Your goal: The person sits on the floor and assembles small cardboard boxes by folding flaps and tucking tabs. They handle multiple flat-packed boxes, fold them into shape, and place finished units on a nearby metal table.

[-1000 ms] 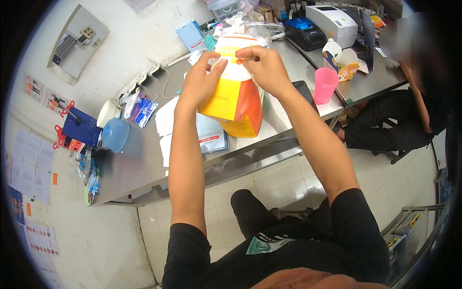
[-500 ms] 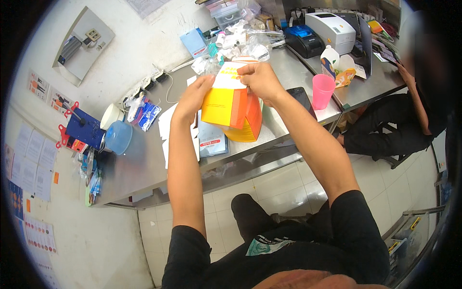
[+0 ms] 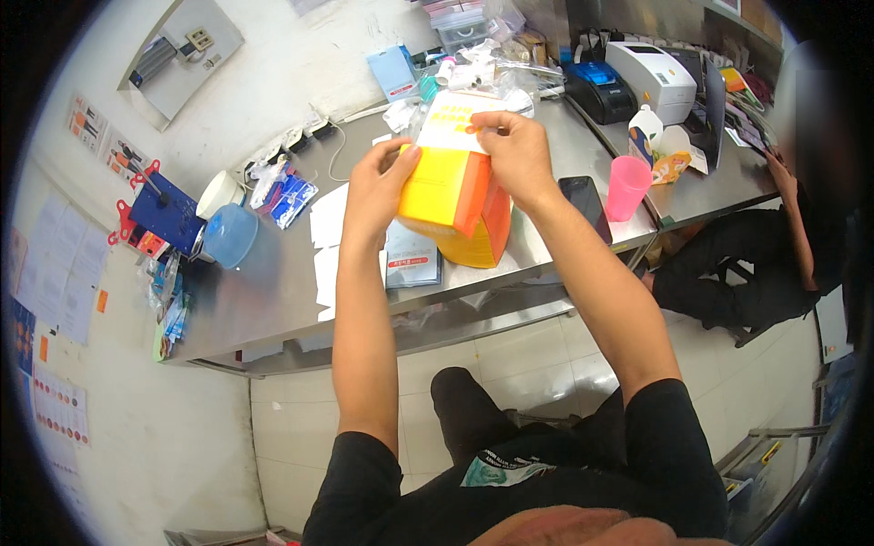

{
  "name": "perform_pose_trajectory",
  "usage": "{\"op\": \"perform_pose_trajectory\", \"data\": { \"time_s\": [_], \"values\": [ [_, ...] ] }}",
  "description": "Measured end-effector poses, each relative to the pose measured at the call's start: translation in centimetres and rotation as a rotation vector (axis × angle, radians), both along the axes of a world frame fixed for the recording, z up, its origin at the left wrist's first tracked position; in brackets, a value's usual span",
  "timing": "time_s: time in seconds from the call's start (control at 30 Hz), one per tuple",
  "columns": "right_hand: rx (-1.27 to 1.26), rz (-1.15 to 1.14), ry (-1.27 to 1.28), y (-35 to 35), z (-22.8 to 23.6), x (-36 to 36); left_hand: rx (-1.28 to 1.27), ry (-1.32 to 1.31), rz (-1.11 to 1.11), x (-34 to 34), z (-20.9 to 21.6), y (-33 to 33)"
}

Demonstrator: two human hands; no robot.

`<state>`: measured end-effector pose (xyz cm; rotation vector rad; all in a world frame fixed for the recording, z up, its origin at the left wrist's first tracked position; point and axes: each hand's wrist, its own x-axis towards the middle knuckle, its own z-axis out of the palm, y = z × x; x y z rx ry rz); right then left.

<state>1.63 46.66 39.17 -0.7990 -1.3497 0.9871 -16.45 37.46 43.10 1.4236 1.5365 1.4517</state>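
And here are both hands on the yellow-and-white carton (image 3: pixel 443 182), over the middle of the metal table (image 3: pixel 282 305), towards its near edge. The left hand (image 3: pixel 375 187) grips the carton's left side, thumb at the border of the yellow panel; the right hand (image 3: pixel 517 162) pinches the white part farther up, on the right, thumb and forefinger together. An orange side panel faces right, and just beneath sit more yellow-orange cartons (image 3: pixel 481 252) (how many, one cannot tell).

Close by on the left, a pale blue packet (image 3: pixel 414 262) lies at the near edge, with white sheets (image 3: pixel 328 273) beside it, partly behind the left forearm. Over to the right, a dark phone (image 3: pixel 585 207) rests flat, and next to it stands a pink cup (image 3: pixel 628 189), bright as anything on the table. Farther right, an opened food box (image 3: pixel 671 162) stands in front of a white printer (image 3: pixel 652 77). Far left, a blue basin (image 3: pixel 232 237) sits against a white bowl (image 3: pixel 219 195).
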Motion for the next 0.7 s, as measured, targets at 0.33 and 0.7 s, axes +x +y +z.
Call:
{"op": "perform_pose_trajectory", "data": {
  "time_s": [0.33,0.7],
  "values": [
    [0.289,-0.205,-0.512,5.6,-4.8,1.7,-0.214,0.679,0.041,1.3,-3.4,7.7],
    [0.295,-0.189,-0.616,5.2,-9.0,3.1,-0.338,0.778,0.102,4.6,-4.6,5.5]
  ]
}}
